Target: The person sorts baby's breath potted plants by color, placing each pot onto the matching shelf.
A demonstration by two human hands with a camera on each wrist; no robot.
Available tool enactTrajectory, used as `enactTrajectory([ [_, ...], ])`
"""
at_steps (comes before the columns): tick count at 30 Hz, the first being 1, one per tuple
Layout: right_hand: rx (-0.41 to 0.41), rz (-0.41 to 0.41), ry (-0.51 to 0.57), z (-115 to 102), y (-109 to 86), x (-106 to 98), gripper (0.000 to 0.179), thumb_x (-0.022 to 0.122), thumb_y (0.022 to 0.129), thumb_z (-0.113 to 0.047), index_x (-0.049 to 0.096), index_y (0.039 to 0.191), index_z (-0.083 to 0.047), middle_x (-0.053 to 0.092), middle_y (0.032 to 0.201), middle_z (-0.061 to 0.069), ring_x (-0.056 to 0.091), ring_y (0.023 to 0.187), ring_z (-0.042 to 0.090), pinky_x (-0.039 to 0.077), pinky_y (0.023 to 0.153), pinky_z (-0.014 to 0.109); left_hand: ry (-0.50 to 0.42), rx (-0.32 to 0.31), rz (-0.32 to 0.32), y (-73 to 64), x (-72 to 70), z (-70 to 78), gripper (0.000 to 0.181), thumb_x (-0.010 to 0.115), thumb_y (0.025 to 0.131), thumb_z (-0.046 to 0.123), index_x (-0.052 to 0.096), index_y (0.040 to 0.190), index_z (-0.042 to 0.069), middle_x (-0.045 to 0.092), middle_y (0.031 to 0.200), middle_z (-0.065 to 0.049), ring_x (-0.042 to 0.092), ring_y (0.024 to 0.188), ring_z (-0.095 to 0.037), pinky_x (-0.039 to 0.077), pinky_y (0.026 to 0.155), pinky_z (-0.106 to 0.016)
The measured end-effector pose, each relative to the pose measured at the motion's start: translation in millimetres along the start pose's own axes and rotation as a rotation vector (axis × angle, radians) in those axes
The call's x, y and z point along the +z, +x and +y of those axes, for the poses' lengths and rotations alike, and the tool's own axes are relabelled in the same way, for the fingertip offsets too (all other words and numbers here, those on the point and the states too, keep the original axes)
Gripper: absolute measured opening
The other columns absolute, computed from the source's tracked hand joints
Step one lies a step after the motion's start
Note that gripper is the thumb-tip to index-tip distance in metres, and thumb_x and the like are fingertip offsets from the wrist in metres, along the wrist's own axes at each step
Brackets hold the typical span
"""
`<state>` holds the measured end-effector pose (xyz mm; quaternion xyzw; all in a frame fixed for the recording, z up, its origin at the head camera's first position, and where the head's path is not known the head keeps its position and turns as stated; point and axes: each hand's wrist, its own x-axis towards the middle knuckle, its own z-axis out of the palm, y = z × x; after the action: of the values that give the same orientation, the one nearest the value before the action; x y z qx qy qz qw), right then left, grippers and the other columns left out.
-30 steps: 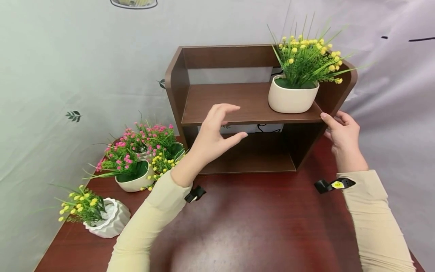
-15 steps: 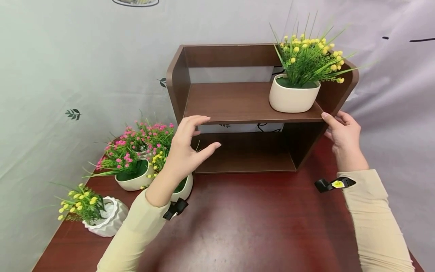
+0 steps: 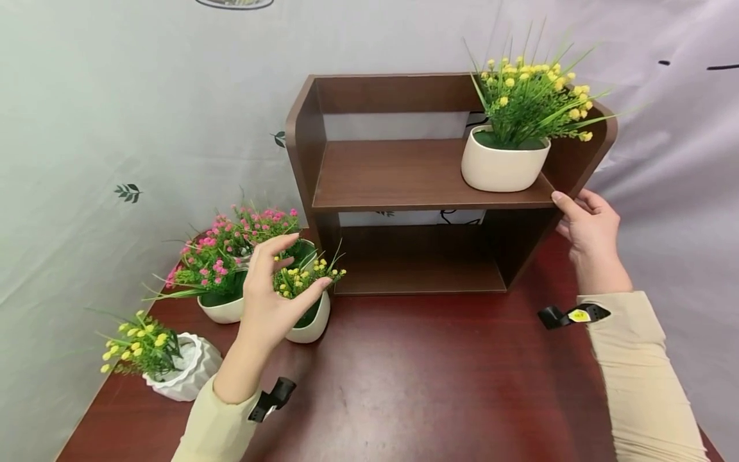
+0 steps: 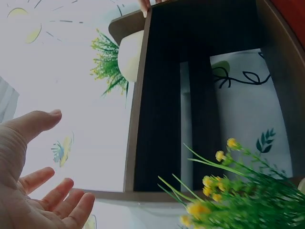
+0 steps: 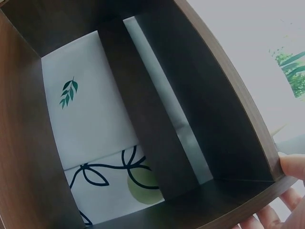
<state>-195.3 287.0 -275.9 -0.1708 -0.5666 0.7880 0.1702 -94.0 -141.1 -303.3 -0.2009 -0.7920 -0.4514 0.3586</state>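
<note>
My left hand (image 3: pixel 268 301) is open, thumb and fingers spread apart, and holds nothing. In the head view it overlaps a white oval pot (image 3: pixel 312 327) of small yellow flowers (image 3: pixel 297 279); those flowers (image 4: pixel 214 195) also show at the lower right of the left wrist view. My right hand (image 3: pixel 594 234) grips the right side of a dark brown two-tier shelf (image 3: pixel 398 173), thumb on the front edge and fingers round the outer side. A larger potted plant (image 3: pixel 505 168) with yellow flowers and grassy leaves stands on the upper tier's right end.
Left of the shelf, plants with pink flowers (image 3: pixel 216 269) stand in white pots. A ribbed white pot (image 3: pixel 187 372) with yellow flowers sits nearer, at the left side of the red-brown table (image 3: pixel 416 378). A pale printed cloth (image 3: pixel 144 115) hangs behind.
My left hand has moved left and down, from in front of the shelf to over the small yellow-flowered pot. My right hand keeps its grip on the shelf's side.
</note>
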Motion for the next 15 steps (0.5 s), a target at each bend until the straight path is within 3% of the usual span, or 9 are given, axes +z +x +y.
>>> enactTrajectory([
  [4, 0.0, -0.008, 0.019, 0, 1.0, -1, 0.022, 0.079, 0.074, -0.005, 0.066, 0.086, -0.018, 0.066, 0.074, -0.01, 0.06, 0.055, 0.004, 0.05, 0.046, 0.019, 0.02, -0.039, 0.041, -11.7, -5.8, -6.5, 0.073, 0.083, 0.059, -0.01, 0.052, 0.124, -0.003, 0.054, 0.12, -0.02, 0.049, 0.113, -0.015, 0.044, 0.093, -0.018],
  [8, 0.016, -0.017, 0.036, -1, 2.0, -3, 0.021, 0.08, 0.074, -0.004, 0.067, 0.085, -0.018, 0.068, 0.071, -0.01, 0.062, 0.056, 0.005, 0.05, 0.046, 0.02, 0.073, -0.129, 0.066, -26.1, -8.5, -12.7, 0.083, 0.085, 0.059, -0.004, 0.046, 0.132, -0.001, 0.047, 0.128, -0.021, 0.044, 0.12, -0.015, 0.043, 0.094, -0.022],
  [11, 0.028, -0.021, 0.039, -1, 2.6, -3, 0.021, 0.08, 0.074, -0.004, 0.068, 0.085, -0.018, 0.068, 0.071, -0.01, 0.061, 0.056, 0.005, 0.05, 0.046, 0.02, 0.125, -0.174, 0.101, -38.0, -8.8, -17.7, 0.087, 0.088, 0.063, 0.011, 0.041, 0.137, 0.001, 0.041, 0.135, -0.021, 0.037, 0.127, -0.019, 0.04, 0.096, -0.022],
  [15, 0.025, -0.025, 0.046, 0, 2.9, -2, 0.021, 0.08, 0.073, -0.004, 0.069, 0.085, -0.018, 0.068, 0.07, -0.01, 0.06, 0.055, 0.005, 0.05, 0.045, 0.021, 0.146, -0.135, 0.197, -50.3, -8.1, -24.5, 0.084, 0.082, 0.072, 0.039, 0.043, 0.135, -0.001, 0.04, 0.139, -0.022, 0.032, 0.131, -0.027, 0.035, 0.1, -0.021],
])
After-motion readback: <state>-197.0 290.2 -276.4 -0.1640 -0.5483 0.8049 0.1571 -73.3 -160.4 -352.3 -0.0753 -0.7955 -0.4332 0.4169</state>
